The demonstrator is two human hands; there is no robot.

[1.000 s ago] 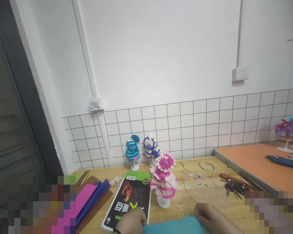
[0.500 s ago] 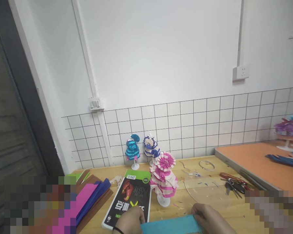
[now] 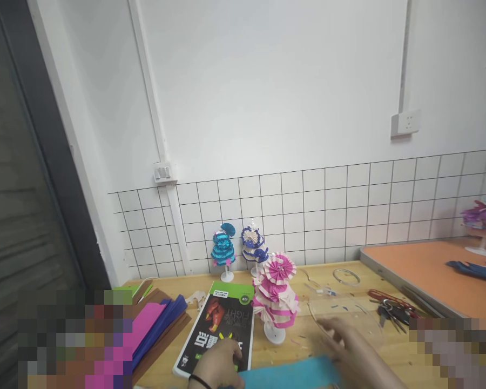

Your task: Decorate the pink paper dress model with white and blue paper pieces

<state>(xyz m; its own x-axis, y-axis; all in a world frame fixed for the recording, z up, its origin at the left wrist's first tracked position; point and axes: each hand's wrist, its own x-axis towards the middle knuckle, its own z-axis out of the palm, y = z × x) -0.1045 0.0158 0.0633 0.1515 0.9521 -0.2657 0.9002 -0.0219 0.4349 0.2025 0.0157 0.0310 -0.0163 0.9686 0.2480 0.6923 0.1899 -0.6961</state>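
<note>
A strip of turquoise paper (image 3: 291, 374) lies at the bottom edge of the view. My left hand (image 3: 218, 366), a dark band at its wrist, has curled fingers pinching the strip's left end, beside a dark book (image 3: 222, 319). My right hand (image 3: 348, 346) is slightly blurred above the strip's right end, its fingers stretched leftward and apart with nothing seen in them. Just beyond the strip stands a pink and white paper tree (image 3: 276, 297) on a white base.
Folded pink and blue paper (image 3: 162, 324) lies to the left. Turquoise (image 3: 223, 249) and blue-white (image 3: 253, 246) paper trees stand by the wall. Right of centre are a clear round sheet (image 3: 348, 308), a wire ring (image 3: 346, 277) and keys (image 3: 391, 313). An orange tabletop (image 3: 429, 256) adjoins at right.
My right hand has come off the strip's right end, rising slightly with its fingers opening. My left hand stays at the left end. The view has shifted slightly.
</note>
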